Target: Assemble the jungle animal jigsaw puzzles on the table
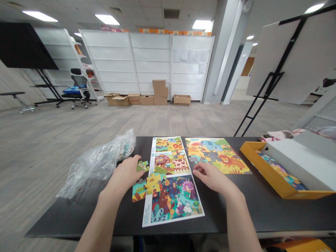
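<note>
My left hand (127,172) rests on the black table (78,213) with its fingers closed on a small green puzzle piece (142,166). Just below it lie joined puzzle pieces (145,187), yellow and teal, overlapping the left edge of a tall printed picture sheet (172,182) with three animal scenes. My right hand (211,176) lies to the right of that sheet, fingers curled, fingertips touching the lower left corner of a partly built animal puzzle (216,154). Whether it holds a piece is hidden.
A crumpled clear plastic bag (99,162) lies left of my left hand. A yellow puzzle box (265,173) with a grey lid (299,161) stands at the right. An easel (273,77) stands behind the table; cardboard boxes (160,92) and a chair (78,89) stand far back.
</note>
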### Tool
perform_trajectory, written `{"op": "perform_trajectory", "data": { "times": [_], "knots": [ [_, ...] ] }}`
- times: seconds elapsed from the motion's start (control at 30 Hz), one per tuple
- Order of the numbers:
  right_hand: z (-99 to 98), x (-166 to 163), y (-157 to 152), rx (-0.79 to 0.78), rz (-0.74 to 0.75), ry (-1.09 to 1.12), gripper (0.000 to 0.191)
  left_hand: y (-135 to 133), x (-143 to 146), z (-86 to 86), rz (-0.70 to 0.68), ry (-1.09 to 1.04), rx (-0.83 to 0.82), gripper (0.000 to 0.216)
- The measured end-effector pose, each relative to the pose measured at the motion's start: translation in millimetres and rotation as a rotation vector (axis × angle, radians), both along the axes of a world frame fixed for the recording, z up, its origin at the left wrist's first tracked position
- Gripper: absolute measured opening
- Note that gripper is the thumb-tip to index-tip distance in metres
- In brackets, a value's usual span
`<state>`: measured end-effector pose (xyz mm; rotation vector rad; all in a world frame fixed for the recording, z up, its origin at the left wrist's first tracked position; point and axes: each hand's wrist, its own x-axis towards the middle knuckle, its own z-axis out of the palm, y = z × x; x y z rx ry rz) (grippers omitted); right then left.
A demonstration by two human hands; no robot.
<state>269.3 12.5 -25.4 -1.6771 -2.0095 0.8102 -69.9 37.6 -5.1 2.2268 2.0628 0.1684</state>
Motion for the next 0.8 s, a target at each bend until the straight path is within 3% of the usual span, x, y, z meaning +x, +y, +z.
{"op": "perform_trajectory", "data": {
  "times": [0.1, 0.27, 0.47, 0.67, 0.8],
  "knots": [
    [2.2, 0, 0, 0.002, -0.011, 0.006, 0.015, -3, 8, 5.9, -0.072, -0.103, 0.098, 0.054],
    [18.2, -11, -4, 0.114, -0.006, 0.090, 0.024, -20, 43, 16.5, -0.442, -0.409, 0.189, 0.071],
    [34.4, -33, -12, 0.077, 0.133, 0.325, 0.039, -41, 82, 22.9, -0.606, -0.556, 0.172, 0.089],
    [32.5, -39, -13, -0.136, 0.196, 0.611, 0.042, -47, 92, 23.6, -0.681, -0.607, 0.197, 0.085],
    [34.7, -37, -12, -0.096, 0.111, 0.719, 0.044, -42, 93, 22.0, -0.530, -0.843, 0.111, 0.079]
  ]
}}
